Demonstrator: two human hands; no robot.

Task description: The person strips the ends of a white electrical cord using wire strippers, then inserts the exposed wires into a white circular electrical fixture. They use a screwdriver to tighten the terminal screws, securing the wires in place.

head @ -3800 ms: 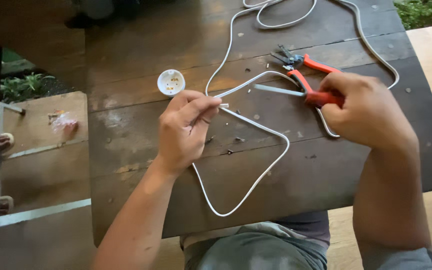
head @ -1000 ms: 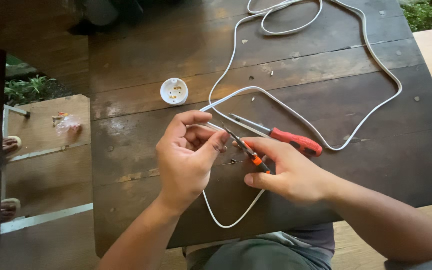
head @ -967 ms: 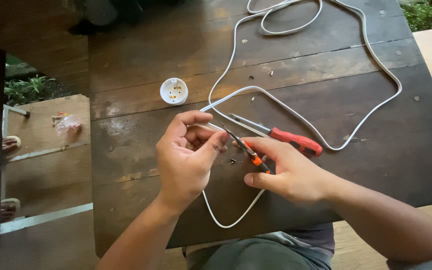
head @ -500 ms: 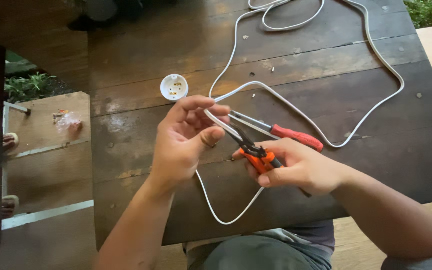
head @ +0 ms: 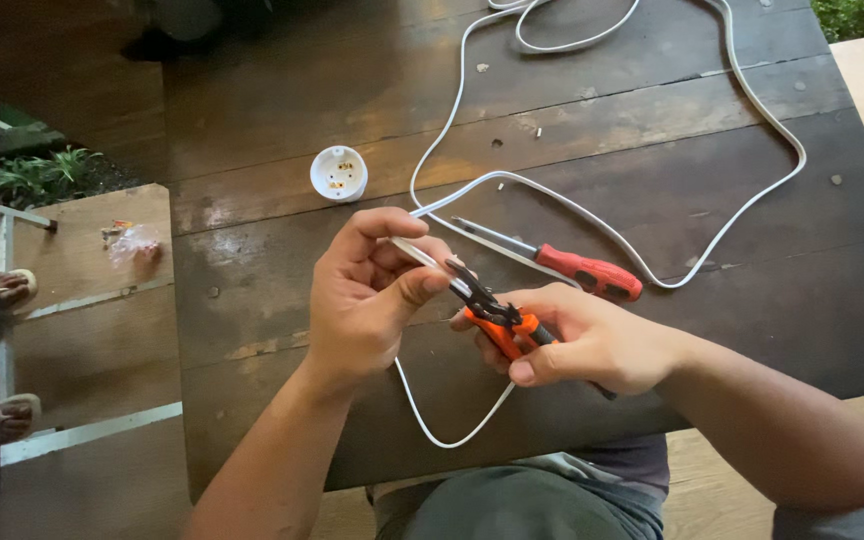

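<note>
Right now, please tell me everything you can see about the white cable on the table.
The white cable is a long, flat-looking cord with a smooth, plastic-like sheath. It runs in loose loops over the dark wooden table, curling at the far edge and sweeping round the right side. One stretch passes beside the red-handled screwdriver. Its near part is lifted: the left hand pinches it, and the orange-handled pliers in the right hand meet it there. A loop hangs past the table's near edge.

crumpled clear plastic wrapper (head: 132, 243) (pinkish inside), on wooden boards left of the table
</note>
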